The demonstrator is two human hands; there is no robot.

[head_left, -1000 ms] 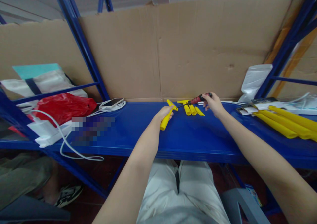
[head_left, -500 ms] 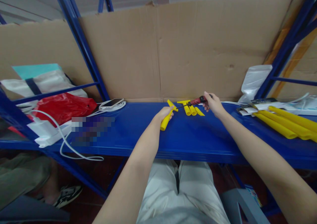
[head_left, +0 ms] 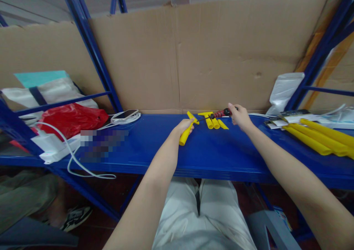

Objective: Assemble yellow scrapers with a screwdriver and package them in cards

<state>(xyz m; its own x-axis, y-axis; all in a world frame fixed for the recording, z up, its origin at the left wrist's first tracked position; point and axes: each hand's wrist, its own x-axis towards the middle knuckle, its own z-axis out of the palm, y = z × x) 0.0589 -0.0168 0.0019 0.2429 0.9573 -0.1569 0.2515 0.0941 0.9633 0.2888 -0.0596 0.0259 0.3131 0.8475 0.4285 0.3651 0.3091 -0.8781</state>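
Observation:
My left hand [head_left: 186, 126] is wrapped round the handle of a yellow T-shaped piece [head_left: 183, 138], its crosspiece pointing away from me. In my right hand [head_left: 238, 114] is a screwdriver [head_left: 219, 113] with a red and black handle, gripped at the handle's end. The screwdriver's thin dark shaft reaches left to the crosspiece of the yellow piece; its tip is too small to make out. Between the two hands, more yellow T-shaped pieces [head_left: 210, 124] lie side by side on the blue shelf [head_left: 155, 143], partly behind the shaft.
Long yellow pieces [head_left: 318, 139] lie at the right on the shelf, near a white plastic bag [head_left: 284, 93]. On the left are a red bag [head_left: 73, 119], a phone [head_left: 126, 114], white cables and a power strip [head_left: 59, 152]. Cardboard [head_left: 215, 58] stands behind. A person's shoe [head_left: 76, 218] shows lower left.
The fingers of my right hand have shifted slightly on the screwdriver handle, and the handle appears turned a little. My left hand and the yellow piece stay in place.

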